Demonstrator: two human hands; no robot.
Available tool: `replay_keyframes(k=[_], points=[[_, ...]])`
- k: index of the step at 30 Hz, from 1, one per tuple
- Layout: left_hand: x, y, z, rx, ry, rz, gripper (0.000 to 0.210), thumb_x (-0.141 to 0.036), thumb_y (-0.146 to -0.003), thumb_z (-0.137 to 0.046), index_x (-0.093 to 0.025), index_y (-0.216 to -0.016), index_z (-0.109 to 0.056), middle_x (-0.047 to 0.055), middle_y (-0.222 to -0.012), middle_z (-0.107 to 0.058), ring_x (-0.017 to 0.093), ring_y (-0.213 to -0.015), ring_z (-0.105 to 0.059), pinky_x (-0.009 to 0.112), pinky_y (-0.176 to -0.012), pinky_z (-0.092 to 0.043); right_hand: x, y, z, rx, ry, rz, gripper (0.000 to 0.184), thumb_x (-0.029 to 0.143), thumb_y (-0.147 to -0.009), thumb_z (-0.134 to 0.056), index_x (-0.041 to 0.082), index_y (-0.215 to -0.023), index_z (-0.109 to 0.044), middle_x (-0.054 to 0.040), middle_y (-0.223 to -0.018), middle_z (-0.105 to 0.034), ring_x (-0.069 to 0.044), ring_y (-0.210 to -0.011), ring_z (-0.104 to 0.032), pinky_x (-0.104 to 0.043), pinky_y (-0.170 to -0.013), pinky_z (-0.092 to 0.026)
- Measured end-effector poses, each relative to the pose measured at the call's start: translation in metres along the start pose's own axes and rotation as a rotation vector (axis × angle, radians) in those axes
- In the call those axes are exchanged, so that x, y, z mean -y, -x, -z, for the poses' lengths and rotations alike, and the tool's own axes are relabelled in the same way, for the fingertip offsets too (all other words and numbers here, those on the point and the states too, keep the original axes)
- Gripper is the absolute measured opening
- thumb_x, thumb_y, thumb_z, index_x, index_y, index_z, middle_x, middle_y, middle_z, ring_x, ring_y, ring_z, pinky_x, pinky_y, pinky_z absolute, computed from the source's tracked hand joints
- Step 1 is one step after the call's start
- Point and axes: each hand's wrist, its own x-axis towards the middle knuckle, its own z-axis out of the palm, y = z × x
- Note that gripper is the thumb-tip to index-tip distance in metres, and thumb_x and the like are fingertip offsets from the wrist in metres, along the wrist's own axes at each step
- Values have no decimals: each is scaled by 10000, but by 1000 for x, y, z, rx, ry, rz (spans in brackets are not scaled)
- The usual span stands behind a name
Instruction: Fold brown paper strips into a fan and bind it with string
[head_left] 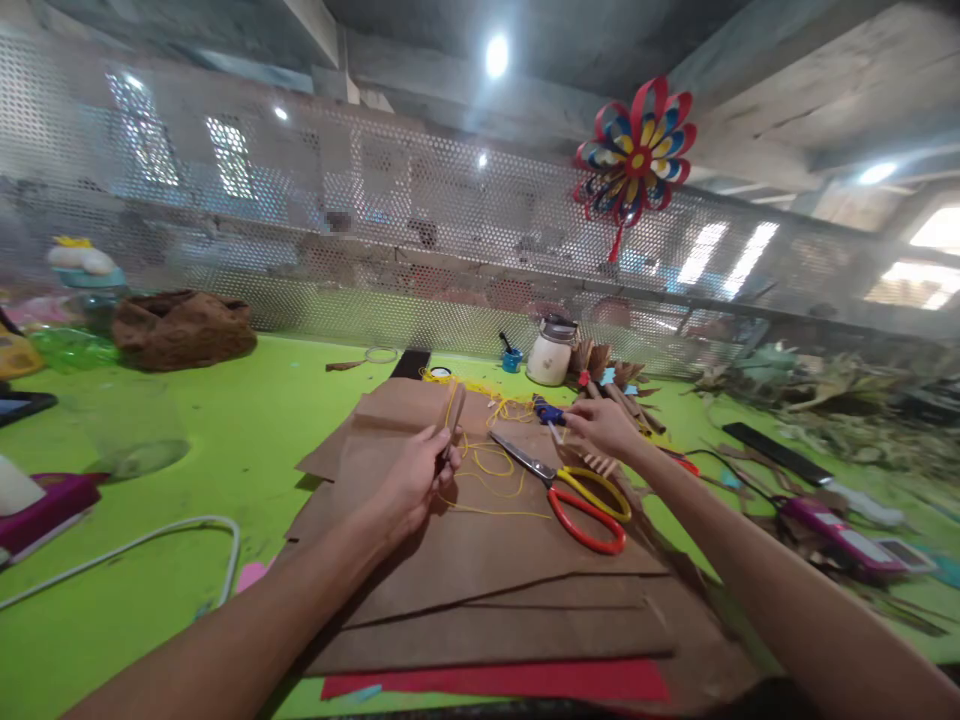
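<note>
My left hand (416, 475) is closed on a thin, upright strip of brown card (452, 410), with yellow string (450, 395) running along it. Loops of the string trail below onto a stack of brown cardboard (450, 560). To the right, the closed fingers of my right hand (604, 428) meet a small blue tool (549, 410); a short white stick shows just under it. Scissors (551, 475) with one yellow and one red handle lie partly open between my hands, blades pointing up and left.
Behind the cardboard stand a white jar (551, 352) and a small blue pot (511, 358). Bundled brown sticks (622, 395) lie beside the jar. On the right are a purple power strip (840, 540) and dry husks (840, 395). A clear cup (142, 435) and white cable (229, 550) lie left.
</note>
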Motion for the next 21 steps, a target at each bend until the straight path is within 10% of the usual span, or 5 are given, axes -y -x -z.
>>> replay_keyframes(k=[12,21], points=[[1,4,-1,-17,-39,11,226,-291,-880,-424,-118,-956,-548,-38,-534,-473,33,-367,-304,141,-355,-150,-27,-54,-27,284,616,74,299,326,-893,-554,149,-1133,-568,-77,-1144,-586,-201,-981,-592,-402,-830,-504],[4,1,1,-33,-2,2,226,-300,-872,-422,-123,-959,-532,-42,-541,-479,32,-362,-302,152,-362,-137,-28,-83,-17,438,777,87,310,323,-901,-541,157,-1162,-553,-82,-1171,-572,-203,-986,-590,-405,-824,-511]])
